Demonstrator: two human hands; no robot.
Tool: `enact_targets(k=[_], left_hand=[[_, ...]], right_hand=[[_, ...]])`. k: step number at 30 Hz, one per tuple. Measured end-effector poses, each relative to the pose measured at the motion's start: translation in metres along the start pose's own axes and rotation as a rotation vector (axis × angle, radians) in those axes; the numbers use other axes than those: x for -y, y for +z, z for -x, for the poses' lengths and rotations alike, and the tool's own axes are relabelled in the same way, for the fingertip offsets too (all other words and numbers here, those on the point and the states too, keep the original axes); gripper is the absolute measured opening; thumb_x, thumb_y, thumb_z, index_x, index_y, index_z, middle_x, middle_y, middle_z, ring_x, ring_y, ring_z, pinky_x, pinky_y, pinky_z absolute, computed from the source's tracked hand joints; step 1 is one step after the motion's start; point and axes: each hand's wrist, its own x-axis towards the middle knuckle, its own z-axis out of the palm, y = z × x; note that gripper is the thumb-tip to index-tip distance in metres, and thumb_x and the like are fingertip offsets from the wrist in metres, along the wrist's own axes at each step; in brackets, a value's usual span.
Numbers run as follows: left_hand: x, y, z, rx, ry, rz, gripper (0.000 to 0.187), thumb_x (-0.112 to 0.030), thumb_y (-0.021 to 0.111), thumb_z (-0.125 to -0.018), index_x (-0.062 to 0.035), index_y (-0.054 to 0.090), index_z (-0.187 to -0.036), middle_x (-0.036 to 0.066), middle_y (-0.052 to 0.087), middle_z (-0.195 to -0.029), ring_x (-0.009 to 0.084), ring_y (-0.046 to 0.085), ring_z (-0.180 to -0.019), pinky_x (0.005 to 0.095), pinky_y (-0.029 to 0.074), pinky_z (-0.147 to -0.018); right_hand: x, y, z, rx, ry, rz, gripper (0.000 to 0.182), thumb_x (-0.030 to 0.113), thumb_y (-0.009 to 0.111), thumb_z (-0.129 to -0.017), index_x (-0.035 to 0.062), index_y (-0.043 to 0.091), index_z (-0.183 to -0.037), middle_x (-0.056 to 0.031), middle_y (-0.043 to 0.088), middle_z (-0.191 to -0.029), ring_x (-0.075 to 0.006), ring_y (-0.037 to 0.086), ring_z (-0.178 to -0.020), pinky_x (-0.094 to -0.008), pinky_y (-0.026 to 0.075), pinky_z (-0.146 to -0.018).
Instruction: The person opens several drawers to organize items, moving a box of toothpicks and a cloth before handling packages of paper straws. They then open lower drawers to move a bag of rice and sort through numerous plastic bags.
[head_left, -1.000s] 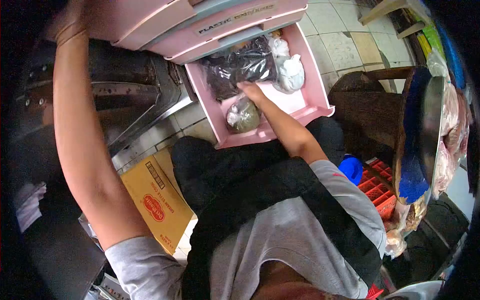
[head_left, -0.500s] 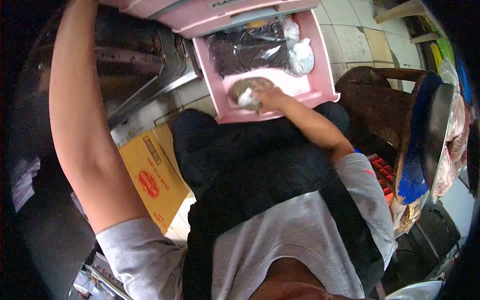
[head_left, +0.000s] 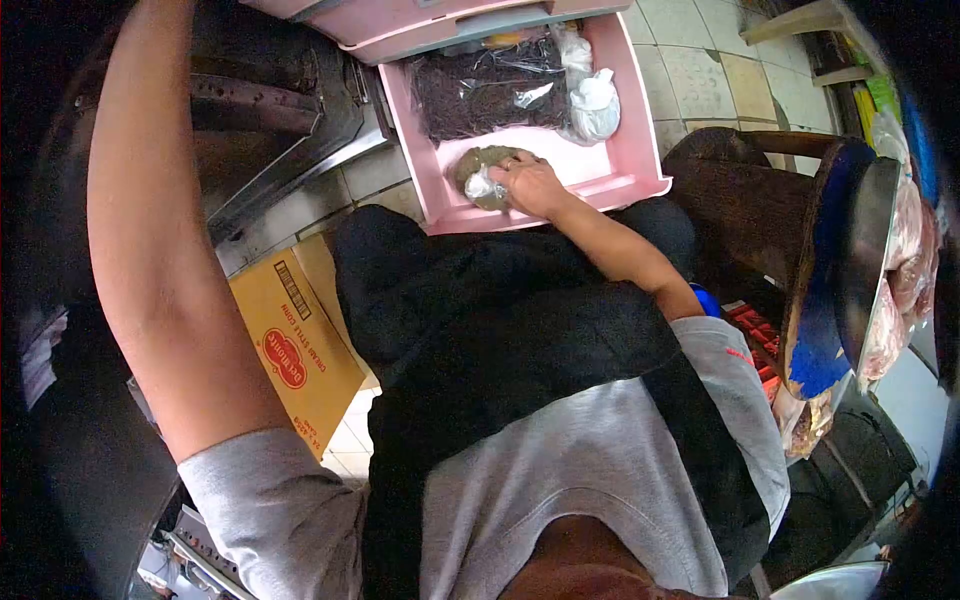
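Inside an open pink drawer, my right hand grips a clear plastic bag of greenish-brown contents with a whitish part near my fingers. The bag lies at the drawer's front left. Behind it is a large clear bag of dark contents, and a white plastic bundle sits at the drawer's right side. My left arm stretches up past the top edge of the view, so my left hand is out of sight.
A yellow cardboard box stands on the tiled floor at lower left. Dark metal equipment is left of the drawer. To the right are a wooden chair and a metal tray with bagged meat.
My right hand has closed more around the bag, which looks more bunched. The whole view has shifted slightly.
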Motion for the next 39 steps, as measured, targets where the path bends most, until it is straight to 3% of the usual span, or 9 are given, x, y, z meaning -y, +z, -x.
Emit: enact_targets(k=[6,10,16,20,22,27,30,37,39], left_hand=[[-0.014,-0.001,-0.009,-0.077,0.014,0.007,0.063,-0.068,0.038,-0.085,-0.0175,0.063,-0.112,0.012,0.066,-0.095,0.0275,0.062,-0.079,0.0464,0.044,-0.069],[-0.023,0.001,-0.012,-0.116,0.029,0.000,0.063,-0.069,0.038,-0.085,-0.0177,0.062,-0.113,0.012,0.066,-0.095,0.0273,0.062,-0.079,0.0465,0.044,-0.070],[-0.035,-0.004,-0.015,-0.181,0.043,-0.015,0.063,-0.069,0.037,-0.085,-0.0181,0.061,-0.114,0.012,0.066,-0.096,0.0271,0.062,-0.079,0.0466,0.044,-0.070],[-0.044,-0.003,-0.015,-0.212,0.056,-0.015,0.063,-0.069,0.037,-0.085,-0.0184,0.061,-0.115,0.011,0.065,-0.096,0.0269,0.062,-0.080,0.0467,0.044,-0.070],[-0.048,-0.004,-0.014,-0.233,0.055,-0.012,0.064,-0.069,0.037,-0.085,-0.0185,0.060,-0.116,0.011,0.065,-0.096,0.0269,0.062,-0.080,0.0467,0.044,-0.070],[-0.056,-0.010,-0.017,-0.290,0.061,-0.025,0.064,-0.069,0.037,-0.085,-0.0188,0.060,-0.117,0.011,0.065,-0.097,0.0267,0.062,-0.080,0.0468,0.044,-0.070],[-0.065,-0.015,-0.021,-0.329,0.075,-0.029,0.064,-0.069,0.037,-0.085,-0.0190,0.059,-0.117,0.011,0.065,-0.097,0.0265,0.062,-0.080,0.0468,0.044,-0.070],[-0.083,-0.015,-0.019,-0.388,0.105,-0.029,0.065,-0.070,0.037,-0.085,-0.0194,0.058,-0.119,0.011,0.065,-0.098,0.0263,0.062,-0.081,0.0469,0.043,-0.070],[-0.083,-0.015,-0.015,-0.396,0.109,-0.039,0.065,-0.070,0.036,-0.085,-0.0195,0.058,-0.119,0.011,0.065,-0.098,0.0262,0.061,-0.081,0.0470,0.043,-0.070]], right_hand=[[-0.033,-0.033,-0.014,0.297,0.201,-0.400,0.041,0.034,0.073,-0.073,0.0160,0.062,-0.109,-0.0119,0.063,-0.107,-0.0309,0.058,-0.101,-0.0371,0.047,-0.085],[-0.106,-0.062,-0.001,-0.394,0.741,-0.222,0.059,0.034,0.072,-0.075,0.0078,0.051,-0.123,-0.0204,0.061,-0.113,-0.0339,0.058,-0.106,-0.0410,0.045,-0.092],[-0.169,-0.003,-0.008,-0.249,0.950,-0.160,0.056,0.031,0.073,-0.073,0.0020,0.053,-0.117,-0.0202,0.061,-0.114,-0.0353,0.058,-0.108,-0.0443,0.047,-0.088],[-0.163,0.007,0.005,0.118,0.898,-0.096,0.037,0.025,0.072,-0.071,-0.0010,0.060,-0.094,-0.0198,0.066,-0.101,-0.0334,0.065,-0.091,-0.0423,0.052,-0.075],[-0.160,0.014,0.007,0.661,0.484,-0.324,0.030,0.024,0.070,-0.071,-0.0025,0.062,-0.082,-0.0157,0.069,-0.082,-0.0269,0.066,-0.067,-0.0378,0.053,-0.061],[-0.120,-0.010,0.005,0.611,0.439,-0.528,0.030,0.027,0.063,-0.074,-0.0034,0.064,-0.077,-0.0123,0.066,-0.068,-0.0215,0.059,-0.051,-0.0373,0.050,-0.053],[-0.135,0.072,-0.002,0.351,0.365,-0.158,0.037,0.035,0.060,-0.076,-0.0017,0.067,-0.082,-0.0191,0.067,-0.078,-0.0323,0.064,-0.068,-0.0423,0.051,-0.066],[-0.078,-0.029,0.002,0.572,0.228,0.017,0.041,0.043,0.057,-0.082,0.0036,0.070,-0.086,-0.0169,0.068,-0.088,-0.0323,0.065,-0.082,-0.0422,0.051,-0.073],[-0.065,-0.032,0.003,0.239,0.304,0.076,0.040,0.044,0.055,-0.085,0.0078,0.070,-0.089,-0.0147,0.068,-0.081,-0.0325,0.064,-0.083,-0.0427,0.051,-0.073]])
